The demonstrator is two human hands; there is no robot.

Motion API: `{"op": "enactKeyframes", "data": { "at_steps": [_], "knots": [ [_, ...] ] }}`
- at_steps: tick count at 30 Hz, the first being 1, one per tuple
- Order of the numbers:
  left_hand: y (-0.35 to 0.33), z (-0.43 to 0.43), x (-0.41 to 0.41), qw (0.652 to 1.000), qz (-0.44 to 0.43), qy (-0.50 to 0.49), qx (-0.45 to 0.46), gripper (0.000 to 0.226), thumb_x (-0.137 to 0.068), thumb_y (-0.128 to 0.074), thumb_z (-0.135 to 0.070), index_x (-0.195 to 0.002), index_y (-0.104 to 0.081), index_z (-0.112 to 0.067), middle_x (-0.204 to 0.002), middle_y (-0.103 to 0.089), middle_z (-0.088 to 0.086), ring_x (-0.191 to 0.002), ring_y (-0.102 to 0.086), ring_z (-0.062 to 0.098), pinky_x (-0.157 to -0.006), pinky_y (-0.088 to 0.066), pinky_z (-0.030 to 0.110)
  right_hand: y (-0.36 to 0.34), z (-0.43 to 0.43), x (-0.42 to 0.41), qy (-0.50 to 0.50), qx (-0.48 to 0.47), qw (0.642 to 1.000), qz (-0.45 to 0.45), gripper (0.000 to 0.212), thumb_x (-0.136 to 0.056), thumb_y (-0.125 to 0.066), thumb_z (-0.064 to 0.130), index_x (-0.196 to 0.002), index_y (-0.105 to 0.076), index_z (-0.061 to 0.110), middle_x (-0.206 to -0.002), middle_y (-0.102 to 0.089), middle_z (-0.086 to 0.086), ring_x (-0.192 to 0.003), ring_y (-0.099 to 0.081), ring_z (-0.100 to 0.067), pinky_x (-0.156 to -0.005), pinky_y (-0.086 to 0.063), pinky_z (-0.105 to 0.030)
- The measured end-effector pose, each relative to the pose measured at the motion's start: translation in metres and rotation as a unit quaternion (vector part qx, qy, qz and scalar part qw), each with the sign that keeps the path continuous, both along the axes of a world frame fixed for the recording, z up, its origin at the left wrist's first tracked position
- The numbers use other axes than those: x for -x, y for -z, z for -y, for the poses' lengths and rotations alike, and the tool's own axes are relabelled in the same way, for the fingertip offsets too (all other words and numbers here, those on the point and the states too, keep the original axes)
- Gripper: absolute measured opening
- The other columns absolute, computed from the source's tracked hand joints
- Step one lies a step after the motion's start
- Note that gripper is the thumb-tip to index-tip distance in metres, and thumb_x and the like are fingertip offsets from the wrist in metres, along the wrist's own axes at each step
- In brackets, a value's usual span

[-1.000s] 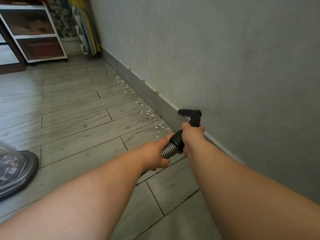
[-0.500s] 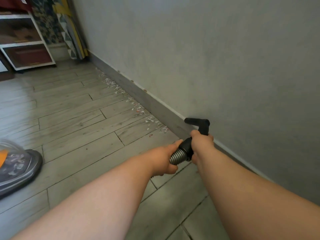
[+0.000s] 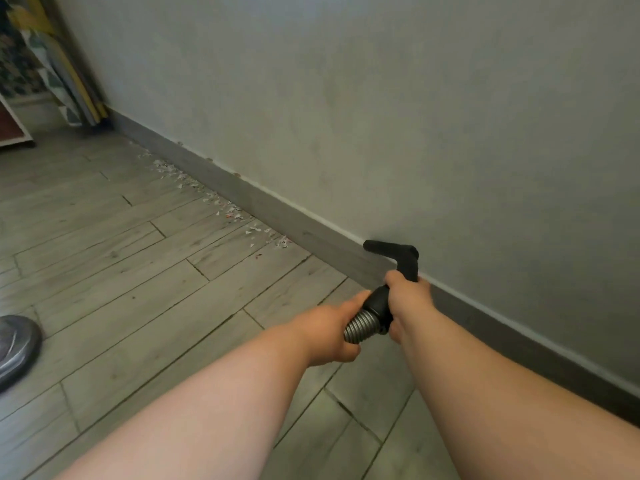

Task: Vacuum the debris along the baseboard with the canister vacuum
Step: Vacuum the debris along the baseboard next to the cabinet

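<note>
Barely begun — paper scraps (image 3: 221, 206) still strewn along the baseboard (image 3: 311, 233), well ahead of the black nozzle (image 3: 391, 249). Left hand (image 3: 332, 332) wrapped around the ribbed hose (image 3: 360, 327), right hand (image 3: 407, 299) clenched on the handle. Compared with earlier: view swung right, canister (image 3: 15, 348) nearly out of frame.

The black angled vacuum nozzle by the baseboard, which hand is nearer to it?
Right. The right hand grips just below the black angled vacuum nozzle; the left hand holds the ribbed grey hose farther back.
</note>
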State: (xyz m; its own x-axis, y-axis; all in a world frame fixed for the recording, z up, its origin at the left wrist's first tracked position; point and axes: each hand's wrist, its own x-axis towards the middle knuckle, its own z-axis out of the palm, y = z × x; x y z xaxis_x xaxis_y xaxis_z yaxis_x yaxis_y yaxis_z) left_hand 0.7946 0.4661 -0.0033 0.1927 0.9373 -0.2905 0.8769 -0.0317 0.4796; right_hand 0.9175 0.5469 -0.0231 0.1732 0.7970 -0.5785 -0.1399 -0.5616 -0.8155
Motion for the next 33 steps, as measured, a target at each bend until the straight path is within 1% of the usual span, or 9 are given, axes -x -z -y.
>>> {"op": "enactKeyframes", "data": {
  "at_steps": [2, 9, 16, 19, 22, 24, 26, 28, 33],
  "knots": [
    [0.000, 0.007, -0.009, 1.000, 0.002, 0.016, -0.003, 0.089, -0.084, -0.063, -0.024, -0.146, -0.004, -0.049, -0.109, -0.062, 0.006, -0.089, -0.059, 0.022, -0.081, -0.051, 0.033, 0.001, 0.009, -0.011, 0.013, -0.002, 1.000, 0.001, 0.056, -0.091, -0.057, 0.019, -0.142, -0.035, 0.026, -0.101, -0.059, -0.016, -0.076, -0.061, -0.031, -0.051, -0.050, -0.037],
    [0.001, 0.022, -0.034, 0.999, 0.008, 0.051, -0.002, 0.091, -0.084, -0.063, -0.024, -0.147, -0.002, -0.048, -0.110, -0.063, 0.006, -0.094, -0.060, 0.025, -0.077, -0.046, 0.028, 0.000, 0.033, -0.042, 0.055, -0.002, 0.998, 0.014, 0.049, -0.091, -0.057, 0.018, -0.137, -0.041, 0.024, -0.097, -0.060, -0.017, -0.075, -0.060, -0.033, -0.053, -0.050, -0.039],
    [-0.007, 0.034, -0.045, 0.998, -0.002, 0.059, 0.003, 0.089, -0.085, -0.061, -0.022, -0.148, -0.003, -0.046, -0.103, -0.059, 0.004, -0.084, -0.055, 0.022, -0.070, -0.040, 0.025, -0.005, 0.050, -0.055, 0.071, -0.005, 0.997, 0.008, 0.051, -0.091, -0.056, 0.016, -0.138, -0.039, 0.023, -0.103, -0.060, -0.017, -0.076, -0.060, -0.032, -0.057, -0.051, -0.040],
    [-0.010, 0.037, -0.041, 0.999, -0.012, 0.053, 0.002, 0.089, -0.086, -0.061, -0.022, -0.149, -0.003, -0.044, -0.108, -0.060, 0.006, -0.091, -0.058, 0.025, -0.072, -0.039, 0.024, -0.010, 0.055, -0.051, 0.077, -0.008, 0.997, -0.011, 0.053, -0.091, -0.056, 0.015, -0.140, -0.037, 0.022, -0.098, -0.058, -0.015, -0.071, -0.058, -0.029, -0.064, -0.053, -0.044],
    [-0.012, 0.043, -0.036, 0.998, -0.030, 0.059, -0.005, 0.088, -0.086, -0.061, -0.021, -0.150, -0.004, -0.042, -0.115, -0.061, 0.010, -0.098, -0.059, 0.028, -0.073, -0.038, 0.024, -0.008, 0.064, -0.044, 0.086, 0.006, 0.996, -0.025, 0.055, -0.089, -0.058, 0.018, -0.139, -0.038, 0.025, -0.101, -0.059, -0.015, -0.077, -0.062, -0.032, -0.070, -0.056, -0.051],
    [-0.010, 0.049, -0.034, 0.997, -0.036, 0.060, -0.008, 0.087, -0.086, -0.060, -0.020, -0.150, -0.005, -0.041, -0.115, -0.061, 0.009, -0.097, -0.059, 0.027, -0.073, -0.038, 0.024, -0.003, 0.072, -0.042, 0.088, 0.016, 0.996, -0.030, 0.055, -0.089, -0.059, 0.020, -0.139, -0.037, 0.026, -0.109, -0.059, -0.016, -0.083, -0.063, -0.034, -0.061, -0.056, -0.048],
    [-0.003, 0.058, -0.034, 0.998, -0.034, 0.062, 0.000, 0.086, -0.086, -0.059, -0.020, -0.150, -0.006, -0.041, -0.115, -0.061, 0.007, -0.091, -0.057, 0.024, -0.072, -0.037, 0.025, 0.005, 0.081, -0.042, 0.089, 0.029, 0.995, -0.037, 0.052, -0.091, -0.057, 0.020, -0.138, -0.035, 0.026, -0.103, -0.057, -0.014, -0.081, -0.061, -0.032, -0.058, -0.053, -0.044],
    [0.009, 0.064, -0.033, 0.997, -0.034, 0.063, 0.011, 0.086, -0.086, -0.060, -0.019, -0.150, -0.008, -0.042, -0.111, -0.062, 0.006, -0.086, -0.056, 0.022, -0.070, -0.038, 0.026, 0.017, 0.089, -0.041, 0.091, 0.052, 0.994, -0.045, 0.052, -0.093, -0.056, 0.020, -0.140, -0.033, 0.027, -0.098, -0.055, -0.013, -0.080, -0.060, -0.031, -0.066, -0.054, -0.048],
    [0.033, 0.054, -0.036, 0.996, -0.033, 0.068, 0.046, 0.082, -0.085, -0.061, -0.018, -0.147, -0.013, -0.043, -0.090, -0.053, -0.002, -0.077, -0.052, 0.019, -0.069, -0.040, 0.028, 0.044, 0.089, -0.045, 0.109, 0.089, 0.990, -0.026, 0.058, -0.093, -0.056, 0.023, -0.145, -0.030, 0.027, -0.113, -0.057, -0.017, -0.090, -0.062, -0.036, -0.080, -0.055, -0.058]
  ]
}}
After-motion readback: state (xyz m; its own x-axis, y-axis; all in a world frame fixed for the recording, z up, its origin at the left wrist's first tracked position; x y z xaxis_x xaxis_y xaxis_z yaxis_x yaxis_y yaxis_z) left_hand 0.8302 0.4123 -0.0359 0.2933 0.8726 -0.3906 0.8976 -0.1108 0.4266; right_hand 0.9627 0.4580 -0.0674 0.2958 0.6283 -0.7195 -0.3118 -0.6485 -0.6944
